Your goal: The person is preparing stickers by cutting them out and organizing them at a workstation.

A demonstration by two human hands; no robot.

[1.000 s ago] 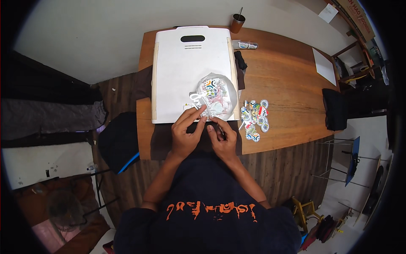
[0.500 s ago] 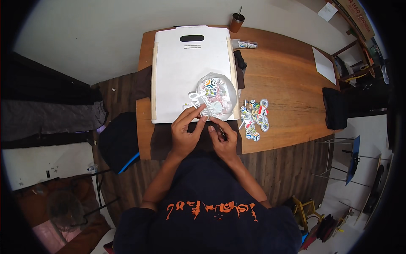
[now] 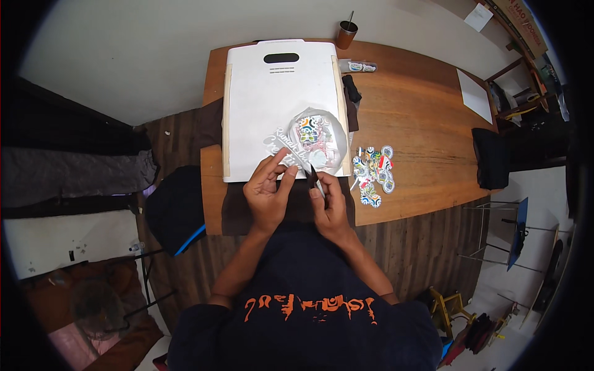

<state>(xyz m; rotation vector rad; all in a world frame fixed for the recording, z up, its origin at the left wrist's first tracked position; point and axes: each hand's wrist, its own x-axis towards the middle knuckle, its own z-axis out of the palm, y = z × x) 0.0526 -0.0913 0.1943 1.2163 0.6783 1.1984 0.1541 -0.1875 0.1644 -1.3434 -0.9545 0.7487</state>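
Note:
A white cut-out of lettering (image 3: 279,146) is pinched between the thumb and fingers of my left hand (image 3: 267,193), over the near edge of a white panel (image 3: 260,105). My right hand (image 3: 330,207) grips a small knife (image 3: 312,175) with a dark blade. The blade points away from me, close beside the lettering's near end. Just beyond both hands, a round clear plastic container (image 3: 342,151) rests on the panel with colourful patterned pieces (image 3: 308,125) and scraps inside. To its right, a pile of colourful stickers (image 3: 373,167) lies on the wooden table (image 3: 421,130).
A brown cup (image 3: 346,34) with a straw or handle sticking out stands at the table's far edge. Near it lies a clear packet (image 3: 361,66). A white sheet (image 3: 474,96) and black bag (image 3: 490,157) are at the right. At lower left, another person (image 3: 93,315) is visible.
My hands have moved apart slightly. The knife in my right hand has turned into view, blade outward. The lettering has shifted left and tilted, away from the container.

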